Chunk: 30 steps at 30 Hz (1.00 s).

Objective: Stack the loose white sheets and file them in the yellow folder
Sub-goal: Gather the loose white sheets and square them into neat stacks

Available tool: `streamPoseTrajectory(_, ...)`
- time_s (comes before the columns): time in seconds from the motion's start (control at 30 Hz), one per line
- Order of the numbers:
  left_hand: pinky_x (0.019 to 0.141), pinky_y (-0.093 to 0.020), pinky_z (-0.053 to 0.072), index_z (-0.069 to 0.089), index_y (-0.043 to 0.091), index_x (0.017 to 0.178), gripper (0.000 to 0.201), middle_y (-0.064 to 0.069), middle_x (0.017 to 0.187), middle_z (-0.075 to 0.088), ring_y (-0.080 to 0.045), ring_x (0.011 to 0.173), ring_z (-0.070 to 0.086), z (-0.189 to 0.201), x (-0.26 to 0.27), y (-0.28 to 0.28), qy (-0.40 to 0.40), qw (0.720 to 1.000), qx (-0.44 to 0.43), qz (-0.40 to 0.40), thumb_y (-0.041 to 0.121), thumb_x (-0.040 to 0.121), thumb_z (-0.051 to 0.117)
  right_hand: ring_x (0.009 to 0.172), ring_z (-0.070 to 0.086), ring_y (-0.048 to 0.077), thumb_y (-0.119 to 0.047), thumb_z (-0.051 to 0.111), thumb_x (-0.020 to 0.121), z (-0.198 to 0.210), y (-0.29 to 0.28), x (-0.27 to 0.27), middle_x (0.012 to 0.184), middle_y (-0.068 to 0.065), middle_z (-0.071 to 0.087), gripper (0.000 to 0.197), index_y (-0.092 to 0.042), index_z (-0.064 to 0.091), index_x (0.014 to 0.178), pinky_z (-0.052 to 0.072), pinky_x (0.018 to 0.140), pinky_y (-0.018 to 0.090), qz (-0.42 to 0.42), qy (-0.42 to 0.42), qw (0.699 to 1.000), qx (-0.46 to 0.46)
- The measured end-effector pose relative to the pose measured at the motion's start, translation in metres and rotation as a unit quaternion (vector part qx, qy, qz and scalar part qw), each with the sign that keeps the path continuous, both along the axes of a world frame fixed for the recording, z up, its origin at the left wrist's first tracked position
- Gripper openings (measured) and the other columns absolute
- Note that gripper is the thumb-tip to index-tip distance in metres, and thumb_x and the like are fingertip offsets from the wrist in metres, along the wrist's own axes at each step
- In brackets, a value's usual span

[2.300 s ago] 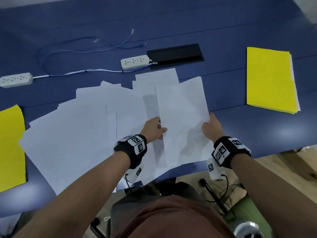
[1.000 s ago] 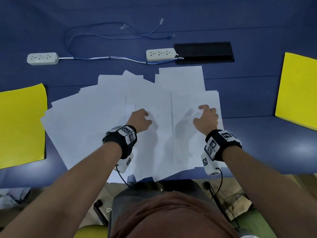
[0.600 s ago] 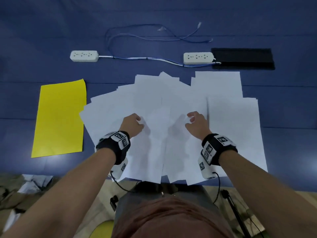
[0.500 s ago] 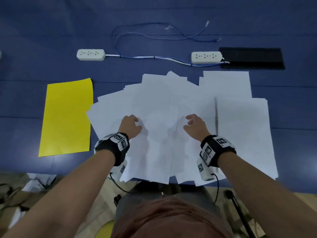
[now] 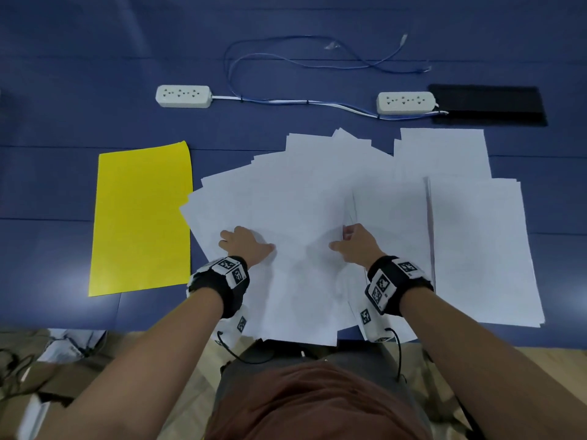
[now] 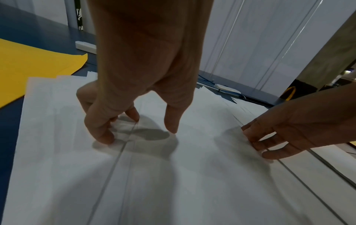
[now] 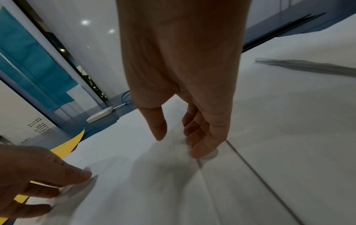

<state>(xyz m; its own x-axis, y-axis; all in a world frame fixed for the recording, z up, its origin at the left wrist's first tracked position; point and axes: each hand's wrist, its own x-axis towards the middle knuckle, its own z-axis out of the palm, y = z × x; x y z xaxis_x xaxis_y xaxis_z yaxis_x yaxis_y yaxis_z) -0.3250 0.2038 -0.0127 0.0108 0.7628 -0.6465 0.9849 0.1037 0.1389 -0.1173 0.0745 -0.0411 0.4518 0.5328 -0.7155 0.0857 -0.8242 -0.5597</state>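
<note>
Loose white sheets lie fanned out over the blue table. A squarer pile of sheets sits at their right. A yellow folder lies flat to the left, its corner showing in the wrist views. My left hand curls its fingers at the left edge of one top sheet, thumb on the paper. My right hand curls its fingers at that sheet's right edge. The fingertips hide the edges.
Two white power strips joined by a blue cable lie beyond the sheets, with a black panel at the far right. Several sheets overhang the table's near edge by my body.
Both hands left the sheet laid on the right pile and moved left onto a sheet in the middle of the spread. My head turned left; the right yellow folder went out of view.
</note>
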Motion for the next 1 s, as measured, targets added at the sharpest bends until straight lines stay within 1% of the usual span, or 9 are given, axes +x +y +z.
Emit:
streamPoseTrajectory(0.17,0.103,-0.035,0.037,0.038,0.001,0.134,0.082,-0.017,0.138,0.032,-0.034,0.127,0.038,-0.001,0.001,0.0,-0.023,0.999,-0.008,0.032,0.044,0.077,0.078,0.1,0.061,0.022,-0.021,0.077,0.076,0.004,-0.003,-0.002,0.109,0.001,0.055,0.044,-0.012,0.047,0.107,0.049,0.072,0.03,-0.012,-0.02,1.0,0.003)
streamPoseTrajectory(0.27,0.093,-0.032,0.043,0.029,-0.002,0.137,0.078,-0.014,0.133,0.039,-0.03,0.127,0.044,-0.005,-0.006,-0.001,-0.13,0.989,-0.049,0.056,0.026,0.082,0.077,0.098,0.059,0.023,-0.021,0.075,0.079,0.009,-0.005,-0.006,0.11,0.003,0.054,0.047,-0.01,0.046,0.114,0.052,0.079,0.034,0.016,-0.05,0.999,-0.009)
streamPoseTrajectory(0.4,0.083,-0.029,0.04,0.027,0.003,0.138,0.065,-0.007,0.119,0.042,-0.022,0.105,0.043,-0.003,-0.009,-0.006,-0.199,0.975,-0.083,0.054,0.01,0.088,0.068,0.094,0.055,0.021,-0.016,0.071,0.082,0.012,-0.009,-0.011,0.11,0.005,0.055,0.051,-0.008,0.044,0.125,0.045,0.074,0.029,0.017,-0.062,0.998,0.013)
streamPoseTrajectory(0.47,0.073,-0.025,0.039,0.042,0.014,0.108,0.031,0.002,0.102,0.041,-0.02,0.097,0.038,-0.003,-0.009,-0.008,-0.199,0.976,-0.085,0.033,0.009,0.088,0.066,0.095,0.055,0.02,-0.015,0.07,0.083,0.013,-0.009,-0.011,0.111,0.006,0.057,0.051,-0.009,0.044,0.127,0.042,0.075,0.027,0.015,-0.059,0.998,0.022)
streamPoseTrajectory(0.53,0.063,-0.019,0.032,0.035,0.019,0.083,0.03,0.006,0.086,0.034,-0.018,0.093,0.033,-0.001,-0.007,-0.008,-0.215,0.973,-0.079,0.024,0.006,0.089,0.062,0.097,0.052,0.019,-0.015,0.069,0.085,0.018,-0.007,-0.009,0.108,0.003,0.054,0.047,-0.008,0.047,0.126,0.041,0.079,0.026,0.028,-0.06,0.997,0.025)
streamPoseTrajectory(0.63,0.06,-0.02,0.031,0.032,0.016,0.079,0.029,0.003,0.082,0.035,-0.019,0.081,0.036,0.009,0.002,-0.005,-0.25,0.967,-0.044,0.008,0.002,0.088,0.056,0.084,0.046,0.02,-0.012,0.063,0.085,0.027,-0.004,-0.002,0.089,0.003,0.049,0.015,-0.01,0.054,0.098,0.039,0.071,0.027,0.02,-0.071,0.996,0.054)
streamPoseTrajectory(0.73,0.052,-0.02,0.03,0.035,0.014,0.078,0.025,0.002,0.078,0.037,-0.014,0.068,0.036,0.032,0.017,-0.002,-0.301,0.953,0.012,0.006,0.0,0.088,0.054,0.072,0.04,0.019,-0.009,0.056,0.085,0.044,-0.001,0.009,0.076,0.004,0.041,0.017,-0.008,0.041,0.077,0.035,0.065,0.03,-0.023,-0.082,0.991,0.106)
streamPoseTrajectory(0.87,0.066,-0.028,0.044,0.049,-0.002,0.102,0.02,-0.009,0.09,0.051,-0.019,0.079,0.046,0.066,0.04,0.002,-0.375,0.924,0.075,0.002,0.004,0.085,0.058,0.071,0.042,0.015,-0.006,0.054,0.087,0.08,0.002,0.026,0.079,0.0,0.044,0.01,-0.009,0.045,0.085,0.038,0.064,0.026,-0.098,-0.087,0.972,0.195)
streamPoseTrajectory(1.0,0.091,-0.037,0.055,0.058,0.015,0.112,0.033,0.002,0.108,0.068,-0.015,0.1,0.065,0.1,0.064,0.001,-0.459,0.883,0.092,0.032,0.006,0.081,0.062,0.092,0.06,0.009,-0.007,0.058,0.085,0.119,0.001,0.04,0.1,-0.009,0.063,0.028,-0.018,0.056,0.112,0.05,0.084,0.027,-0.131,-0.1,0.941,0.297)
